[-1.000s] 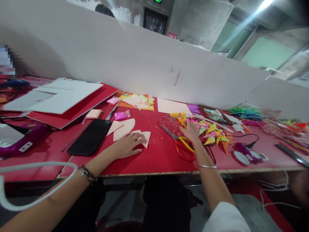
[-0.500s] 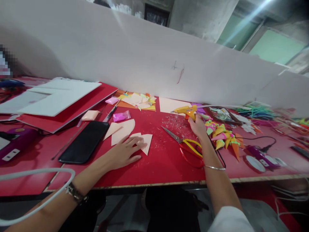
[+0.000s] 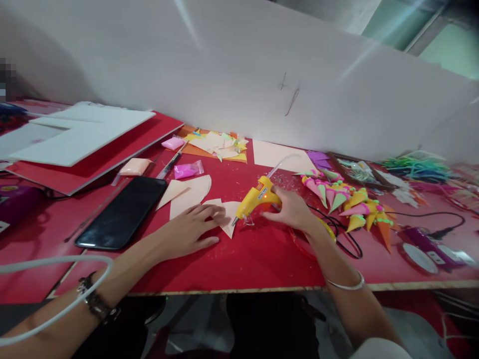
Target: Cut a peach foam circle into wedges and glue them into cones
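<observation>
My right hand (image 3: pixel 294 212) is wrapped round the handle of a yellow hot glue gun (image 3: pixel 256 198), whose glue stick sticks up from its rear. The metal nozzle points down at a folded cream paper piece (image 3: pixel 229 212); whether it touches the paper I cannot tell. My left hand (image 3: pixel 196 229) lies flat with fingers stretched over that paper, holding nothing. Behind the left hand are more cream paper cut-outs (image 3: pixel 192 192). Scissors with yellow and red handles (image 3: pixel 325 228) lie partly hidden beneath my right hand and forearm.
A black phone (image 3: pixel 121 214) lies left of my left hand, near a pink packet (image 3: pixel 188 170). Red and white boards (image 3: pixel 112 139) are stacked at far left. Small coloured paper cones (image 3: pixel 359 207) and a black cable (image 3: pixel 348 244) lie right. Paper scraps (image 3: pixel 219 144) sit at the back.
My right hand has brought the glue gun left and nearer, from above the scissors to the folded paper, its nozzle now tilted down. My left hand stays on the paper. The view has shifted slightly.
</observation>
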A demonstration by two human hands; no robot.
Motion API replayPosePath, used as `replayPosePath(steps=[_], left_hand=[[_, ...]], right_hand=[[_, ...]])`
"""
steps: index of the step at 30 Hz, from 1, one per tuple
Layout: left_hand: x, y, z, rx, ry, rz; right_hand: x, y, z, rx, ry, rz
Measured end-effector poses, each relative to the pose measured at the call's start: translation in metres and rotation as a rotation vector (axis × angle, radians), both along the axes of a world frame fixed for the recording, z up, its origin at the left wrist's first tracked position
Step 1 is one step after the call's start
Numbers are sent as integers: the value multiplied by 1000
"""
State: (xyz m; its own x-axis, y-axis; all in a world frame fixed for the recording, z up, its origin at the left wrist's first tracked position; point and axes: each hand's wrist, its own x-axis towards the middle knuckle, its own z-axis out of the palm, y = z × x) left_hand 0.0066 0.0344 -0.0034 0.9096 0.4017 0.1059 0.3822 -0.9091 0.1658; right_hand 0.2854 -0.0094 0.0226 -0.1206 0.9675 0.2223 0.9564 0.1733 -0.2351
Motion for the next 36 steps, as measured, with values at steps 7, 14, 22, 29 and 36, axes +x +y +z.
replayPosePath(steps=[7, 14, 22, 29, 36], left_hand=[[0, 0, 1, -1, 10, -8], [0, 1, -1, -5, -12, -17], [0, -1, 2, 26, 24, -21], [0, 0, 1, 24, 37, -11], [0, 0, 0, 21, 35, -19]], right_hand=[[-3, -1, -3, -17, -47, 61], [-5, -2, -3, -43, -80, 82], [-5, -2, 0, -52, -80, 106], [-6, -3, 1, -21, -93, 133], [-6, -3, 1, -15, -98, 160]])
